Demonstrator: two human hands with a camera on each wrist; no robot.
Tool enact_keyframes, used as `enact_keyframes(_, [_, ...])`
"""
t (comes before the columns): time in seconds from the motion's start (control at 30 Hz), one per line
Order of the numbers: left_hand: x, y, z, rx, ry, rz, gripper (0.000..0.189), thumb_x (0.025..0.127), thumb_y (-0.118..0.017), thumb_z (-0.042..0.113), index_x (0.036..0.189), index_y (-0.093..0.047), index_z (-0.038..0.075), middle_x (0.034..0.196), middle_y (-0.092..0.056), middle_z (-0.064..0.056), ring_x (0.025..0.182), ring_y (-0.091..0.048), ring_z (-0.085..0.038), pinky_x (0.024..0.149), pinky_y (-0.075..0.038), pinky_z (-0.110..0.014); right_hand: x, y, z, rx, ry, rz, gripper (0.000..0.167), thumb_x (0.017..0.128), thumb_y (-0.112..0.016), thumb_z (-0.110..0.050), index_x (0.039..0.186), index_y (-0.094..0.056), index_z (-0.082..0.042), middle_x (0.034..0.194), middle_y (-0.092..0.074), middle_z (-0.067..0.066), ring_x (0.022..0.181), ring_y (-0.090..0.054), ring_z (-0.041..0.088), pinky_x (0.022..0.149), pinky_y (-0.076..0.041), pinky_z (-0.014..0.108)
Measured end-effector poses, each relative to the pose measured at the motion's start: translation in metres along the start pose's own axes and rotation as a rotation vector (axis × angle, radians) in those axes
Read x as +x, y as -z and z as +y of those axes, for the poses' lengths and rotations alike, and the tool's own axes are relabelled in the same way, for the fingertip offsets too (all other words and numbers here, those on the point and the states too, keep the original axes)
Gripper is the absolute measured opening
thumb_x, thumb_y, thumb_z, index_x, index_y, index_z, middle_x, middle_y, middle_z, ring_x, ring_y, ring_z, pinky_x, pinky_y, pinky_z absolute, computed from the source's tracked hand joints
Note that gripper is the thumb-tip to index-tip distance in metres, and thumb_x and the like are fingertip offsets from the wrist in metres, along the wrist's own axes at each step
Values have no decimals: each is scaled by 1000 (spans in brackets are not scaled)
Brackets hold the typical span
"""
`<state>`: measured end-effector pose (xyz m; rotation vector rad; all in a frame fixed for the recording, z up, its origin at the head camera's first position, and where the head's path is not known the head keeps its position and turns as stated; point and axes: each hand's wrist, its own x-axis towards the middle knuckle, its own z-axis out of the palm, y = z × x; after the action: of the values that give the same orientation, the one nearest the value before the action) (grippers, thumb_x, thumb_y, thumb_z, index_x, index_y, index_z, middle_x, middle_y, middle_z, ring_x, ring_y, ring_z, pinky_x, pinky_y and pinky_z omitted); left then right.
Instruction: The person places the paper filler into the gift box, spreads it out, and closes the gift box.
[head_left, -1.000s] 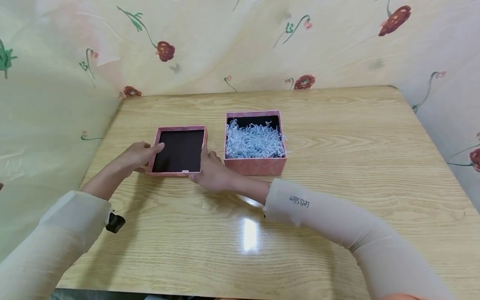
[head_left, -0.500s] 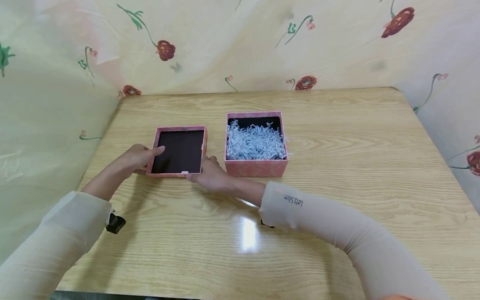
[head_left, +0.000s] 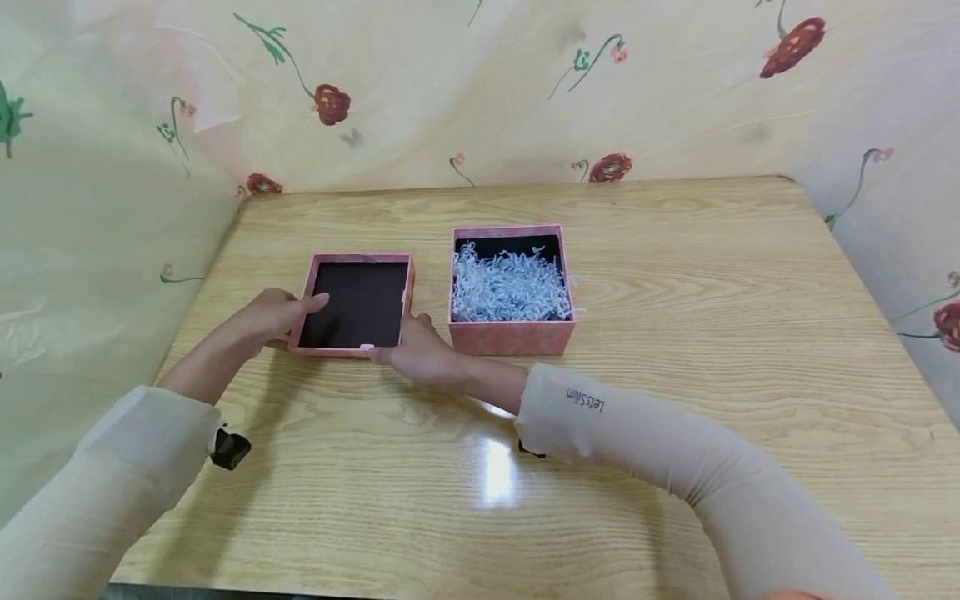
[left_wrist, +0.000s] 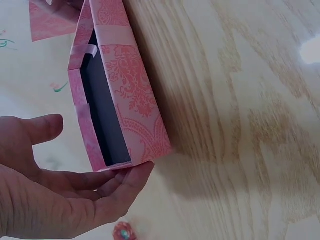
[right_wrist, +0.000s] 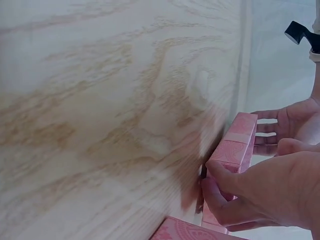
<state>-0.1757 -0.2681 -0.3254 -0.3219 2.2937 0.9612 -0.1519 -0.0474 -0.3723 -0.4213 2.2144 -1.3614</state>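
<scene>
A square pink patterned box lid (head_left: 356, 304) lies with its hollow side up, showing a black inside. My left hand (head_left: 273, 318) is at its left side, with the thumb over the rim in the head view. From the left wrist, the fingers (left_wrist: 125, 195) rest against the lid's outer wall while the thumb stands apart from it. My right hand (head_left: 422, 350) pinches the lid's near right corner; thumb and forefinger meet there in the right wrist view. To the right stands a pink box (head_left: 512, 337), uncovered, holding light blue shredded paper (head_left: 510, 287).
Both objects rest on a wood-grain table (head_left: 712, 333). Floral sheeting (head_left: 420, 92) hangs behind the table and along its sides. A black device (head_left: 230, 448) is worn at the left wrist. Paper strands poke over the box's right rim.
My right hand has slid slightly toward the lid's near corner. The lid has shifted a little toward me and to the left. My left hand has barely moved.
</scene>
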Motion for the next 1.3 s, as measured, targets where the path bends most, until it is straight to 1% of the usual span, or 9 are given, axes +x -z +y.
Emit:
enact_keyframes(0.1, [-3, 3, 3, 8, -20, 0, 86, 100, -39, 51, 144, -15, -18, 151, -17, -34, 138, -23, -45, 104, -37, -54, -2, 2, -3, 6, 1, 15, 52, 93, -64, -23, 140, -47, -12, 128, -49, 11, 114, -37, 22, 97, -39, 39])
enact_keyframes(0.2, [-6, 6, 6, 15, -48, 6, 74, 100, -38, 52, 122, -44, -18, 152, -19, -31, 136, -26, -45, 103, -39, -54, -4, 4, -5, 0, 14, 29, 53, 92, -65, -24, 140, -47, -11, 127, -49, 12, 114, -37, 22, 96, -39, 38])
enact_keyframes(0.33, [-11, 9, 9, 21, -63, 8, 68, 100, -38, 52, 104, -48, -15, 153, -17, -30, 136, -25, -46, 102, -39, -54, -6, 5, -7, -14, 26, 44, 56, 90, -67, -25, 140, -46, -11, 126, -48, 11, 115, -38, 22, 96, -39, 37])
enact_keyframes(0.47, [-19, 8, 10, 13, -75, 10, 80, 99, -37, 54, 133, -32, -18, 153, -14, -32, 137, -23, -48, 102, -39, -53, -9, 6, -7, -34, 24, 68, 57, 89, -68, -25, 139, -46, -8, 125, -47, 13, 113, -40, 22, 95, -40, 35])
enact_keyframes(0.53, [-23, 8, 10, 10, -87, 13, 80, 99, -37, 55, 133, -31, -18, 152, -14, -33, 137, -22, -48, 103, -38, -54, -12, 6, -8, -39, 19, 74, 58, 89, -68, -26, 139, -45, -7, 125, -45, 14, 113, -41, 23, 96, -40, 35])
enact_keyframes(0.67, [-32, 8, 10, 42, -89, 37, 93, 97, -36, 59, 146, -11, -16, 149, -19, -36, 135, -24, -49, 106, -29, -61, -17, 9, -10, -63, 34, 65, 63, 90, -66, -27, 143, -40, -4, 128, -42, 15, 116, -40, 23, 99, -40, 36])
enact_keyframes(0.9, [-44, 10, 14, 44, -117, 66, 97, 95, -37, 63, 147, -10, -15, 148, -22, -35, 129, -37, -49, 106, -28, -62, -28, 17, -24, -117, 34, 43, 82, 93, -64, -28, 154, -14, -8, 138, -32, 16, 123, -37, 24, 101, -39, 41])
enact_keyframes(1.13, [-55, 13, 27, 56, -170, 134, 94, 95, -38, 61, 146, -16, -15, 146, -27, -34, 122, -45, -49, 105, -29, -62, -37, 28, -40, -176, -17, 59, 89, 93, -62, -34, 152, -7, 4, 153, -16, 21, 141, -19, 26, 114, -25, 37])
enact_keyframes(1.3, [-61, 12, 42, 59, -191, 159, 94, 94, -40, 63, 147, -17, -12, 146, -30, -32, 119, -48, -49, 103, -30, -63, -44, 42, -46, -165, 3, 99, 87, 93, -63, -32, 151, -10, 5, 149, -20, 22, 137, -27, 27, 113, -27, 36])
